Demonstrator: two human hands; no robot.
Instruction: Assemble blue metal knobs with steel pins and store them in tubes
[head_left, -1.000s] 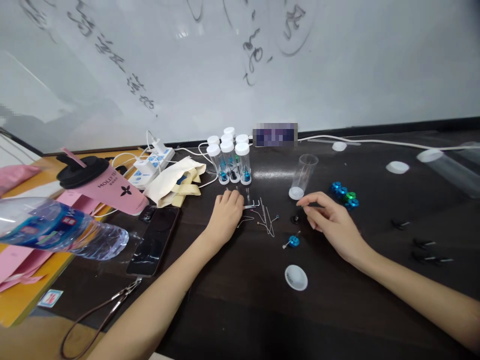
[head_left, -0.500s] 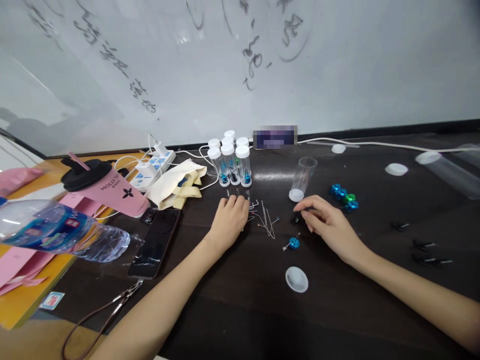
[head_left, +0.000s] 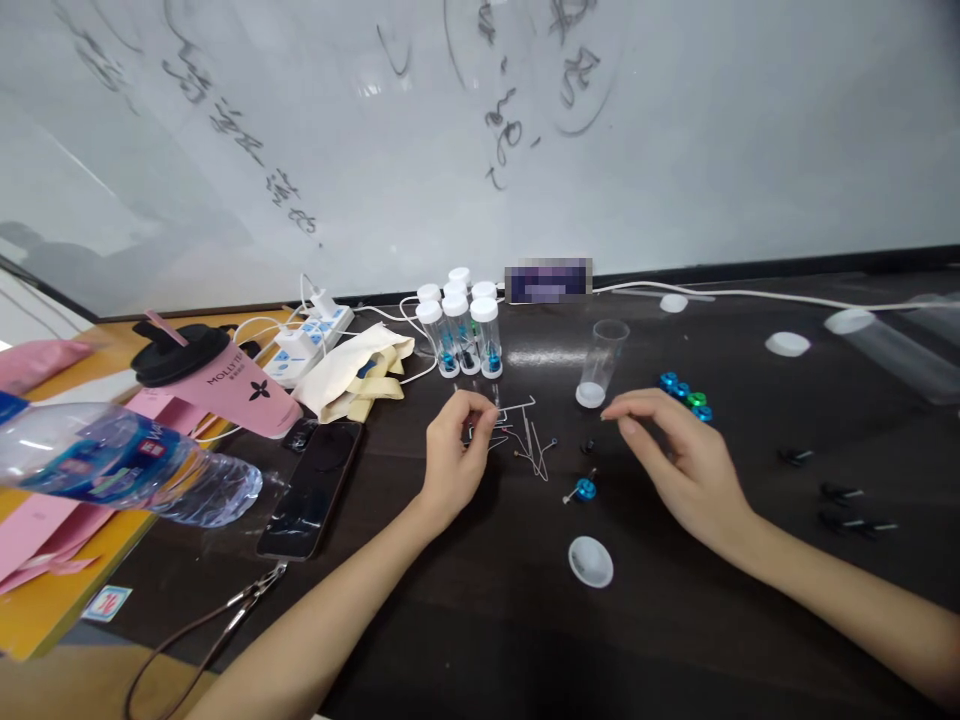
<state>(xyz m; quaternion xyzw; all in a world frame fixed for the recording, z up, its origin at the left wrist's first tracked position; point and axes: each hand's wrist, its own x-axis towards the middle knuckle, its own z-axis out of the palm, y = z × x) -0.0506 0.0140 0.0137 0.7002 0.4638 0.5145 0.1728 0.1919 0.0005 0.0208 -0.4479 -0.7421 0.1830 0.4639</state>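
My left hand [head_left: 454,448] is raised a little off the dark table [head_left: 480,620], its fingertips pinched on a thin bent metal wire [head_left: 516,405] that sticks out to the right. Under it lies a heap of several more wires [head_left: 534,450]. My right hand [head_left: 679,455] hovers with fingers loosely curled and apart, holding nothing, just right of a small black part [head_left: 587,446]. A blue knob on a pin [head_left: 583,489] lies below that. An open clear tube [head_left: 602,361] stands upside down on its white cap between my hands, farther back.
Capped clear tubes [head_left: 465,330] with blue parts stand behind. Blue and green knobs [head_left: 686,392] lie beside my right hand; black parts [head_left: 840,505] far right. A white cap [head_left: 590,561] lies near me. A phone [head_left: 311,487], pink cup [head_left: 217,380], water bottle [head_left: 120,465] and power strip [head_left: 307,335] crowd the left.
My left hand lifted off the table and pinched up one bent wire. My right hand rose from the small black part and drew slightly right.
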